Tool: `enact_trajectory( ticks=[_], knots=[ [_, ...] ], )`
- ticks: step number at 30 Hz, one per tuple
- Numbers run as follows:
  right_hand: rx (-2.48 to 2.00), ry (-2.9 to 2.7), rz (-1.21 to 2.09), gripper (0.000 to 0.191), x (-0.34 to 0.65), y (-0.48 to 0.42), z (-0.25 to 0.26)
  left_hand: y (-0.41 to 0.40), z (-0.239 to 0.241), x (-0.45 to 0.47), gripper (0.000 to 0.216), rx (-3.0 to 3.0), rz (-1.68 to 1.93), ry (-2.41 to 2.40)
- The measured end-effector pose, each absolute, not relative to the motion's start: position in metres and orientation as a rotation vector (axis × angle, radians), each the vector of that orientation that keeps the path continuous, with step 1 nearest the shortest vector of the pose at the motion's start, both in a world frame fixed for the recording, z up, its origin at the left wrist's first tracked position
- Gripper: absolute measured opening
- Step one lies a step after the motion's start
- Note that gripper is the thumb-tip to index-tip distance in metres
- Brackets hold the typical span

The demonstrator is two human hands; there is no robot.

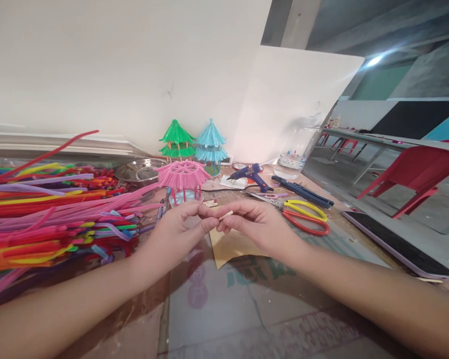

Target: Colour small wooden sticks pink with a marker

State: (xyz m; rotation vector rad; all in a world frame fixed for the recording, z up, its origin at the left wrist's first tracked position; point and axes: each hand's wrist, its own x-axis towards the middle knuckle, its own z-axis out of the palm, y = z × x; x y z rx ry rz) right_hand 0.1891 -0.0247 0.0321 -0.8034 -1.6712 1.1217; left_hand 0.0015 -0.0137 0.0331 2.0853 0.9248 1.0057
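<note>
My left hand (189,224) and my right hand (260,222) meet fingertip to fingertip above the work surface, both closed in a pinch. Between them is a short pale wooden stick (226,215), partly hidden by the fingers. Under the right hand lies a piece of tan sandpaper or card (232,247). Just behind the left hand stands a small pavilion with a pink pipe-cleaner roof (183,175). A few more short sticks (210,203) lie beyond the fingers.
Pipe cleaners (60,214) are heaped at left beside a metal dish (140,170). Green (176,137) and blue (211,142) pavilions stand behind. To the right are a glue gun (252,175), scissors (307,217), dark-blue pliers-like tool (303,192), plastic jar (294,154) and phone (400,244).
</note>
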Motion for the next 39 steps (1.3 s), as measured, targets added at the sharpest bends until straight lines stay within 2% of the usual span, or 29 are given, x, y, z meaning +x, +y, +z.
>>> enact_trajectory(
  ticks=[3, 7, 10, 14, 19, 23, 39],
  knots=[
    [-0.906, -1.785, 0.949, 0.015, 0.194, -0.016, 0.028, -0.011, 0.021, 0.001, 0.026, 2.261, 0.955, 0.961],
    [-0.954, -2.143, 0.726, 0.013, 0.199, -0.007, 0.022, -0.008, 0.006, 0.000, 0.050, 2.604, 0.711, 1.046],
    [-0.921, -2.376, 0.508, 0.012, 0.199, -0.003, 0.013, -0.007, 0.000, -0.001, 0.045, 2.669, 0.572, 1.083],
    [-0.870, -2.459, 0.166, 0.012, 0.199, -0.004, 0.005, -0.007, -0.001, 0.001, 0.050, 2.689, 0.544, 1.134],
    [-0.720, -2.528, 0.154, 0.016, 0.195, -0.010, 0.005, -0.007, -0.001, 0.002, 0.049, 2.712, 0.543, 1.126],
    [-0.678, -2.516, 0.019, 0.020, 0.195, -0.007, 0.004, -0.008, -0.001, 0.002, 0.051, 2.709, 0.509, 1.142],
    [-0.656, -2.537, 0.101, 0.019, 0.195, -0.011, 0.005, -0.010, 0.000, 0.004, 0.054, 2.702, 0.504, 1.162]
  ],
)
